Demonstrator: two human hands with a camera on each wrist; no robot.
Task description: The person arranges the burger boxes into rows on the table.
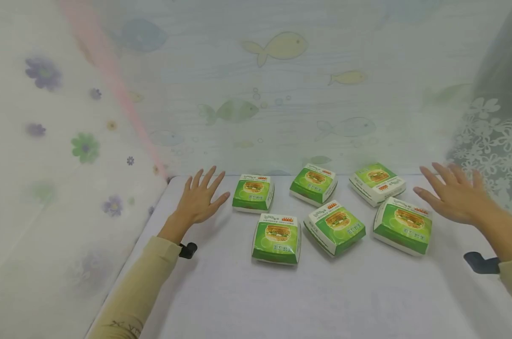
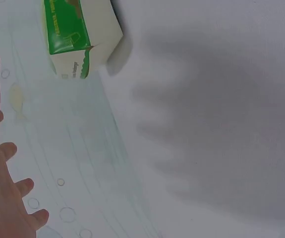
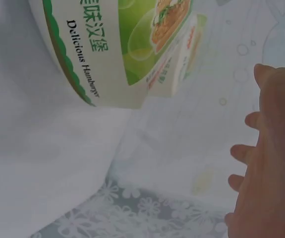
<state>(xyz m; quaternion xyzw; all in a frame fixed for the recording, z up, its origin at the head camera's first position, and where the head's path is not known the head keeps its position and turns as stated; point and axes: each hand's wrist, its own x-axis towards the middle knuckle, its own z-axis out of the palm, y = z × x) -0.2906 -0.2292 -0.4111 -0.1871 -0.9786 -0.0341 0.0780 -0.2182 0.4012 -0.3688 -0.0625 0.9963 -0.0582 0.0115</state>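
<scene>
Several green and white hamburger boxes lie on the white table. My left hand (image 1: pixel 199 200) is raised with fingers spread, just left of the back-left hamburger box (image 1: pixel 253 193); that box also shows at the top of the left wrist view, apart from the fingers. My right hand (image 1: pixel 457 193) is likewise spread and holds nothing, close to the right-hand box (image 1: pixel 403 226). Between the hands are a front-left box (image 1: pixel 276 238), a front-middle box (image 1: pixel 335 228), a back-middle box (image 1: pixel 313 184) and a back-right box (image 1: pixel 377 183). All of them have closed lids.
The table (image 1: pixel 315 301) is covered in white cloth. Behind it hangs a pale curtain (image 1: pixel 289 94) printed with fish. A flower-patterned sheet (image 1: pixel 35 188) borders the left side, and a lacy flowered panel (image 1: pixel 493 136) the right. Black wrist mounts sit on both arms.
</scene>
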